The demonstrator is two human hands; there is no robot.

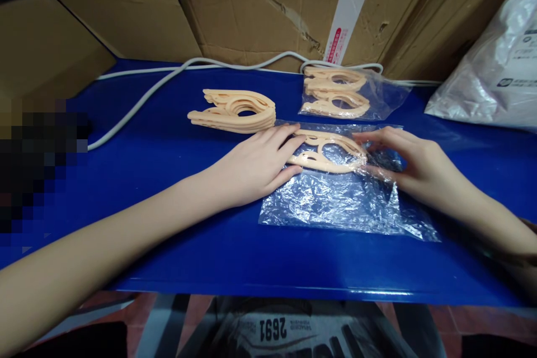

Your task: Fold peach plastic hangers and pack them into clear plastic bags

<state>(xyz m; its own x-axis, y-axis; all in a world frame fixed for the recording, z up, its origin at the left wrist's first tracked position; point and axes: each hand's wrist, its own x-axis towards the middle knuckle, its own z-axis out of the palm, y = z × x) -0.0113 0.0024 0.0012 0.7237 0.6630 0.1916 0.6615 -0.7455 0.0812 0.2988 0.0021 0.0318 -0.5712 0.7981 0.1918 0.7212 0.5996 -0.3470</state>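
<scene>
A cream folding hanger [331,166] lies folded on a clear plastic bag [327,201]; film seems to cover its right end. My left hand [260,163] grips the hanger's left end, thumb at the near side and fingers over the far side. At the other end, my right hand [409,159] has its thumb and fingers curved around the bag by the hanger's tip. A stack of several folded cream hangers [235,112] sits just beyond my left hand. Farther back, a clear bag holds cream hangers [335,103].
The blue table [210,257] has its front edge close to me. Large cardboard boxes [251,11] stand along the back, with a white cable [138,112] before them. A white plastic sack [490,67] is at the right.
</scene>
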